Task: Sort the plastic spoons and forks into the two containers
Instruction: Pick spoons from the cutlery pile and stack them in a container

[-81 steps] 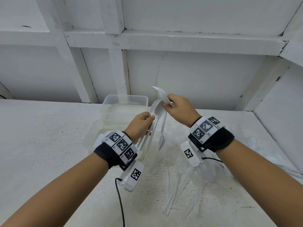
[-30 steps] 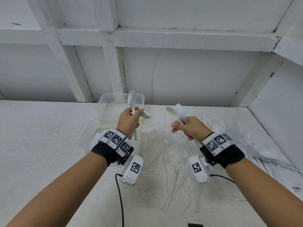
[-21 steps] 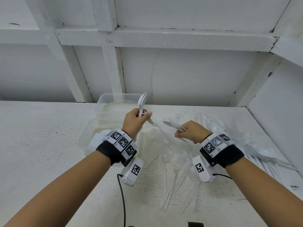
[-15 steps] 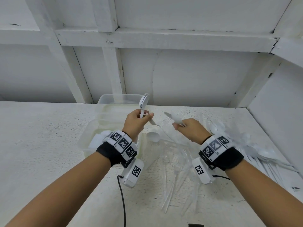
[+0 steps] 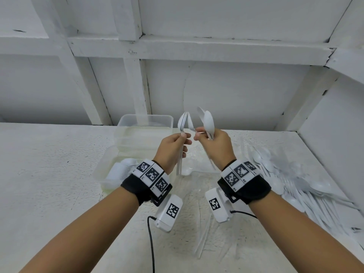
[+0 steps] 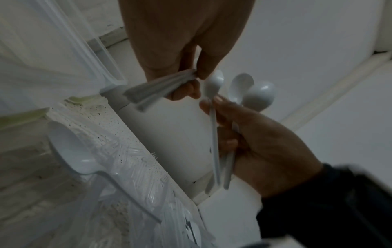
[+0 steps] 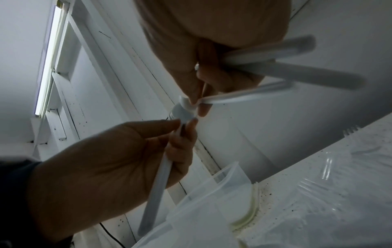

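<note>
forks: small bunch (image 5: 182,123) upright in left hand, tines up, handles down through the fist. Above the counter at 12 o'clock of the view centre.
spoons: bunch (image 5: 207,123) in right hand, bowls up. One more spoon (image 5: 190,125) sits between the two bunches, pinched at the neck by right thumb and forefinger, just beside the forks' heads.
left hand: (image 5: 173,149) fingers curled round the fork handles, thumb on top. Left wrist view shows the handle ends (image 6: 157,91) sticking out of the fist.
right hand: (image 5: 213,146) lower fingers wrapped round the spoon handles, fingertips pinching the extra spoon.
step: judged mid-sort in hand – peeling a stray spoon away from the fork bunch; nothing dropped into a container yet with this load.
containers: two clear tubs, 10–11 o'clock of the hands; far tub (image 5: 145,120) looks empty, near tub (image 5: 102,170) holds white cutlery, type unclear, partly hidden by the left wrist.
unsorted pile: heap of white cutlery (image 5: 295,184) on the counter at 4 o'clock; clear plastic wrap (image 5: 201,194) under the hands.
next move: likely slide the spoon into the right-hand bunch, then put each bunch in its own tub. Needs a firm left grip so the forks don't fan out.
risk: thin slippery handles, easy to drop one.
</note>
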`<action>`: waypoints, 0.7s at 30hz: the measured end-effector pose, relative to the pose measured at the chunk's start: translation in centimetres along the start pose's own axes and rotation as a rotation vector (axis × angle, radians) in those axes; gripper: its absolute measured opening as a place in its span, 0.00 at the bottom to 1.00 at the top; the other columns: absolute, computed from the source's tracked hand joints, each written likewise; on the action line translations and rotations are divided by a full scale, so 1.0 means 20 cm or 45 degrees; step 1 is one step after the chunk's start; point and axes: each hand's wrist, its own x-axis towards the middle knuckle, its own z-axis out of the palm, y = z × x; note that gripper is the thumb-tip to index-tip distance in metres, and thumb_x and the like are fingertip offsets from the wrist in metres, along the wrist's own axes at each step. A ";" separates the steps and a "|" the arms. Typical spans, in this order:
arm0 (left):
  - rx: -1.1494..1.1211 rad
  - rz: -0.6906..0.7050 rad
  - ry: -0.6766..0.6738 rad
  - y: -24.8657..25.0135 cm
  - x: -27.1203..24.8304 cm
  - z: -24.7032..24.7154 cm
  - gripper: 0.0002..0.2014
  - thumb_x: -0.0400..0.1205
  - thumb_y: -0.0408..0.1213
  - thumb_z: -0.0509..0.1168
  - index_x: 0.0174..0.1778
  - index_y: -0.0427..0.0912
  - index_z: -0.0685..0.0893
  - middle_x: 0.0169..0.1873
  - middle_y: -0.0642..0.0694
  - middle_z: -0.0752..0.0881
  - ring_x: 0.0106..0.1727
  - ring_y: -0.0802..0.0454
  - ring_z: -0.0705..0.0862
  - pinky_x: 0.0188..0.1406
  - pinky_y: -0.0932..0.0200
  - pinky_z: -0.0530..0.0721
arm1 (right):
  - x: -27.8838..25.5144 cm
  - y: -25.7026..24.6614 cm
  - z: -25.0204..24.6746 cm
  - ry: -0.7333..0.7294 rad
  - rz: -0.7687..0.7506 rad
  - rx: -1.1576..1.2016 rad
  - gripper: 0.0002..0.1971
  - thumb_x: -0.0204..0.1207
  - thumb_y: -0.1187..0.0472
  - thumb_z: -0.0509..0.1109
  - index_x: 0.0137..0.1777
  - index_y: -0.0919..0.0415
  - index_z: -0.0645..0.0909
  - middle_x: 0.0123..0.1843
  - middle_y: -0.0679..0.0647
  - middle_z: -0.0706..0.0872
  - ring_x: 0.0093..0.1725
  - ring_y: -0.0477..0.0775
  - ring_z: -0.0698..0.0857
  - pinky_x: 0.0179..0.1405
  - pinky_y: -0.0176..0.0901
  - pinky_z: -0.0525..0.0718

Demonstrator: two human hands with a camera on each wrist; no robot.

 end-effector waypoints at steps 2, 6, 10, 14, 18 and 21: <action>0.009 0.018 -0.011 -0.02 -0.01 0.02 0.11 0.86 0.36 0.56 0.42 0.40 0.83 0.36 0.47 0.80 0.35 0.54 0.77 0.37 0.62 0.80 | 0.00 -0.01 0.03 0.022 0.002 -0.010 0.07 0.75 0.60 0.72 0.51 0.59 0.87 0.44 0.53 0.89 0.48 0.49 0.86 0.50 0.39 0.81; 0.007 0.024 -0.009 -0.03 -0.02 0.02 0.10 0.86 0.34 0.58 0.44 0.39 0.84 0.41 0.42 0.83 0.48 0.51 0.83 0.50 0.58 0.84 | -0.01 -0.02 0.06 -0.005 0.010 -0.036 0.07 0.76 0.59 0.71 0.47 0.62 0.87 0.44 0.56 0.88 0.46 0.52 0.85 0.47 0.41 0.80; -0.079 -0.048 -0.072 -0.02 -0.04 0.02 0.12 0.85 0.36 0.59 0.43 0.36 0.84 0.34 0.44 0.86 0.37 0.52 0.86 0.43 0.59 0.87 | -0.01 -0.05 0.05 -0.148 0.135 0.044 0.13 0.78 0.56 0.67 0.36 0.63 0.83 0.24 0.47 0.83 0.25 0.38 0.82 0.21 0.30 0.74; -0.137 -0.099 -0.108 -0.01 -0.05 -0.01 0.08 0.84 0.33 0.60 0.46 0.35 0.82 0.34 0.43 0.83 0.32 0.53 0.85 0.40 0.59 0.89 | 0.01 -0.05 0.01 -0.217 0.195 0.056 0.09 0.83 0.55 0.59 0.49 0.59 0.76 0.29 0.49 0.75 0.22 0.44 0.68 0.17 0.33 0.65; -0.160 -0.102 -0.096 -0.01 -0.05 -0.02 0.07 0.84 0.32 0.61 0.46 0.35 0.83 0.38 0.42 0.87 0.37 0.53 0.88 0.45 0.58 0.89 | -0.01 -0.03 0.00 -0.213 0.227 0.179 0.06 0.85 0.56 0.53 0.55 0.58 0.64 0.37 0.53 0.72 0.22 0.46 0.67 0.17 0.36 0.67; -0.178 -0.104 -0.104 -0.02 -0.05 -0.02 0.07 0.84 0.32 0.61 0.45 0.36 0.83 0.41 0.42 0.89 0.41 0.53 0.89 0.48 0.58 0.88 | -0.02 0.00 0.00 -0.158 0.082 0.084 0.06 0.84 0.59 0.57 0.52 0.59 0.73 0.34 0.50 0.74 0.29 0.48 0.73 0.26 0.40 0.76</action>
